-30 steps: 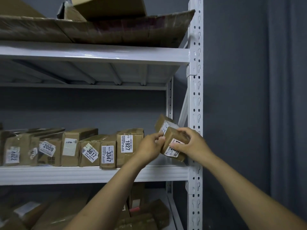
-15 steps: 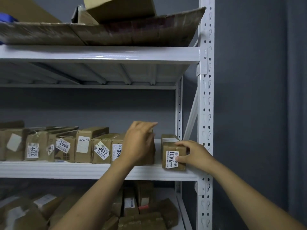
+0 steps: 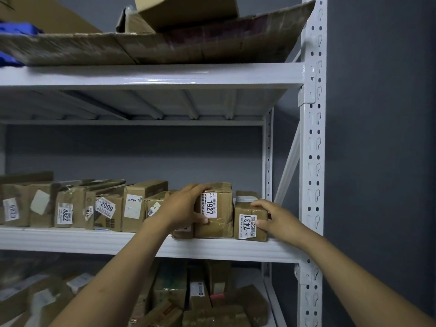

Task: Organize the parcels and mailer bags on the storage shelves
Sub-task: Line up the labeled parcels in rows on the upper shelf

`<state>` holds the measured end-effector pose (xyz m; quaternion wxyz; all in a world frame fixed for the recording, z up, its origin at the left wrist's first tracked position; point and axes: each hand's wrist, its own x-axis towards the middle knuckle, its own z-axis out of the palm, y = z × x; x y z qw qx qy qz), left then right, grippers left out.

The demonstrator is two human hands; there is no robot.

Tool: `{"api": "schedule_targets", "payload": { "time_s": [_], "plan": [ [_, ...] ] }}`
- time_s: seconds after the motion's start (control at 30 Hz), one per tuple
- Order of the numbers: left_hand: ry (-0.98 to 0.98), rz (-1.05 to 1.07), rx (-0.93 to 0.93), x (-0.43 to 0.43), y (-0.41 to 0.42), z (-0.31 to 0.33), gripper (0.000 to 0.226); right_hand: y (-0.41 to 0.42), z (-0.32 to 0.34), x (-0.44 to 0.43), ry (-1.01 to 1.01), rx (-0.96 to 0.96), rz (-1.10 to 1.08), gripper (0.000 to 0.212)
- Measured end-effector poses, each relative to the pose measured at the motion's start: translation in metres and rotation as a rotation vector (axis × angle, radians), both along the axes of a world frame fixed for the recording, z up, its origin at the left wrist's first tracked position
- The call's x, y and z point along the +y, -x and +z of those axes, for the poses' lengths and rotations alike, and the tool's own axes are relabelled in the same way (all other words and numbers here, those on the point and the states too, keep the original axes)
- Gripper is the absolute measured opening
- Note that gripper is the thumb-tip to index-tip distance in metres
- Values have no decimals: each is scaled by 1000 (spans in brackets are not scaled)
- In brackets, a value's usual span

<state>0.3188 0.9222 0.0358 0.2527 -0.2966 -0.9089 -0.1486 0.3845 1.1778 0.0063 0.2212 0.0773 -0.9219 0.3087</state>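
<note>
Two hands: both bare, both reaching to the right end of the white metal middle shelf point(image 3: 94, 241).
Left hand point(image 3: 186, 206): grasping; fingers curled over the top left edge of the brown taped cardboard parcel labelled 1927 point(image 3: 224, 208), thumb pressed on its front face.
Right hand point(image 3: 274, 220): grasping; fingers laid over the top right edge of the small brown cardboard parcel labelled 7431 point(image 3: 247, 226), thumb on its front face beside the label.
Parcel 1927: upright at the front edge of the middle shelf, label facing out, just left of parcel 7431.
Parcel 7431: upright at the front right corner of the middle shelf, near the white perforated upright post point(image 3: 312, 161); contact with parcel 1927 cannot be told.
Behind parcel 7431: second small brown box point(image 3: 246, 195), mostly hidden.
Row to the left: brown labelled parcels standing along the front edge, among them the brown box labelled 2009 point(image 3: 106, 208).
Upper shelf point(image 3: 141, 76): flattened brown cardboard sheets point(image 3: 188, 48) overhanging its front edge, an open box on top.
Lower shelf: more brown parcels point(image 3: 200, 303), lying loosely, blurred.
</note>
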Motion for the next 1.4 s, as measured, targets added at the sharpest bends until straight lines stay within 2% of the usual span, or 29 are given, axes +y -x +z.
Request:
{"api": "schedule_targets", "payload": {
  "time_s": [0.2,0.37,0.63,0.77,0.93,1.2,1.3,1.4],
  "plan": [
    [272,-29,-11,-19,12,8,118,4,-8,-5,68,43,-17,45],
    [213,-65,115,-21,16,-1,110,4,-11,-12,125,79,-46,45],
    [165,-127,173,-26,15,-6,110,6,-10,-24,124,87,-109,40],
    [109,-145,132,-24,18,-11,112,1,-10,-26,53,93,-131,41],
    [72,-111,143,-21,19,-14,108,-7,-6,-27,-133,73,-158,54],
    [92,-55,101,-17,10,-13,107,-6,-9,-34,-151,55,-160,55],
    [139,-3,147,-18,1,-14,110,-11,-9,-35,-216,10,-196,65],
    [141,44,238,-24,-9,-20,106,-18,-8,-43,-378,130,-311,70]
  ]
}}
